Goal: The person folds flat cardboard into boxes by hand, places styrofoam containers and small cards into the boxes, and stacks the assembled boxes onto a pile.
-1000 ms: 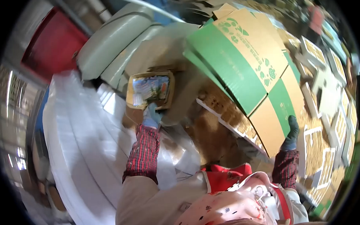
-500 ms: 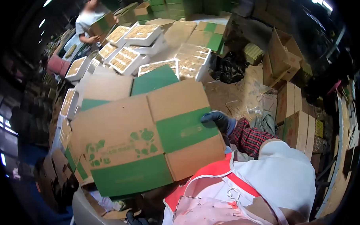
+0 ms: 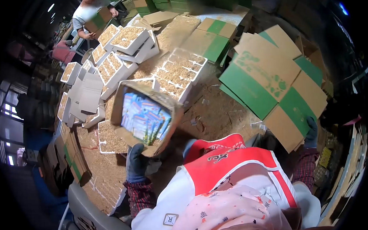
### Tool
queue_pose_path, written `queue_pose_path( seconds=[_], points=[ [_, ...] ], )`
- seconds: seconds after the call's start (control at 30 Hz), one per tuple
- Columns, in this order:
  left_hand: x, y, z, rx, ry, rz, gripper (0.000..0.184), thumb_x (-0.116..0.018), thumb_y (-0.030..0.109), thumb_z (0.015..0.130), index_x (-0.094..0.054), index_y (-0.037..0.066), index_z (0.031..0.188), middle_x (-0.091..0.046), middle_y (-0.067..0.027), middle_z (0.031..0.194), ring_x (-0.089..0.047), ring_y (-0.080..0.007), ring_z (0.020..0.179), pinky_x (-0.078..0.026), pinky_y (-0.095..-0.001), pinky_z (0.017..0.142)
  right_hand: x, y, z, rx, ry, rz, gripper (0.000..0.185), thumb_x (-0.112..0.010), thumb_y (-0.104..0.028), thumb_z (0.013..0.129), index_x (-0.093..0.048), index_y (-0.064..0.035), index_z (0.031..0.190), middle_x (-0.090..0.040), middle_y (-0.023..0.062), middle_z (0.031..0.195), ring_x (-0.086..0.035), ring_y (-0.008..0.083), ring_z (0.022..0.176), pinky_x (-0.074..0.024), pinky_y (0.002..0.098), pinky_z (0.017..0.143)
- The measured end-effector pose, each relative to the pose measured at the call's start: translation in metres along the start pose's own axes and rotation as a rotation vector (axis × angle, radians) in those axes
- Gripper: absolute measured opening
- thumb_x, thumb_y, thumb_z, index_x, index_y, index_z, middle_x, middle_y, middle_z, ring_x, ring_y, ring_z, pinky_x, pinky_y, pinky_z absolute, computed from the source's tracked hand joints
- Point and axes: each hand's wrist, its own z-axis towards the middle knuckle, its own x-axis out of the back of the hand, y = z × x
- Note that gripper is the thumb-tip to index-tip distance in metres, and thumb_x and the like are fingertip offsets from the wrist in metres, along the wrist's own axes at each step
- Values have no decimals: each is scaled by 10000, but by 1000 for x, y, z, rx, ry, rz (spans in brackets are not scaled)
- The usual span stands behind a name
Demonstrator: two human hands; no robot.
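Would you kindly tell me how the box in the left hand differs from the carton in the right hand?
The box is open; the carton is folded flat. The box has blue packets inside; the carton shows none. The box's visible walls look plain brown; the carton has green bands and print. Both look like cardboard.
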Motion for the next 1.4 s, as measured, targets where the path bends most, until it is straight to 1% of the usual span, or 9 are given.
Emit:
queue_pose_path(
  seconds=[0.07,0.3,0.4,0.5,0.6,0.93,1.03,1.23,1.4],
  points=[
    [-42,5,42,336,-12,-586,403,-775,-12,733,-580,7,1084,-615,-109,996,-627,-241,929,-516,-346,837,17,-21,18,-79,44,75,294,-562,-64,933,-602,11,1215,-618,102,1221,-620,249,1078,-530,357,905],
    [-162,16,171,-374,-274,416,403,-799,74,737,-590,-2,1073,-637,-137,1018,-632,-265,956,-513,-352,831,-26,-57,155,-276,7,239,285,-567,-138,932,-598,-1,1180,-662,106,1077,-666,222,915,-557,319,757],
    [-182,-68,222,81,-215,-198,439,-826,67,718,-586,-9,1077,-635,-118,1016,-624,-233,963,-513,-342,841,-8,-47,262,-383,-116,142,359,-566,-190,942,-559,-4,1249,-659,130,1126,-678,244,927,-580,370,776],
    [-189,-58,275,-294,-140,583,387,-790,-13,735,-576,-13,1057,-616,-104,999,-622,-204,915,-546,-345,821,-37,-46,376,-481,-202,93,365,-614,-179,903,-581,2,1218,-678,107,1055,-681,219,876,-576,340,752],
    [-206,-98,320,268,18,-466,372,-773,-48,724,-576,-14,1038,-594,-76,917,-622,-179,867,-557,-304,784,-138,-49,490,-577,-294,-78,401,-683,-183,845,-608,5,1191,-689,80,963,-670,181,829,-559,302,738],
    [-219,-94,314,88,181,682,445,-829,88,676,-602,-16,1045,-646,-136,912,-653,-254,835,-532,-358,735,-256,169,790,-840,-611,-442,289,-727,-197,854,-651,-20,1070,-662,53,1034,-628,145,962,-522,284,852],
    [-242,-96,294,199,329,508,467,-764,42,731,-550,-8,1144,-627,-121,989,-653,-246,831,-536,-348,729,-261,239,800,-240,-723,-1235,522,-774,-394,795,-662,15,1099,-708,117,947,-661,196,837,-514,316,734],
    [-270,-92,325,507,904,-500,259,-585,274,936,-565,68,1093,-603,-43,979,-614,-158,725,-501,-288,600,-266,237,839,-414,-667,-1066,658,-692,-569,790,-671,27,1067,-691,209,1017,-644,334,971,-483,410,845],
    [-365,-98,284,397,783,267,483,-600,257,929,-458,-2,1311,-543,-132,1229,-594,-212,999,-528,-332,751,-272,254,872,-269,-566,-1473,777,-569,-711,793,-657,-10,1118,-639,245,1145,-592,396,1091,-456,451,919]
  ],
)
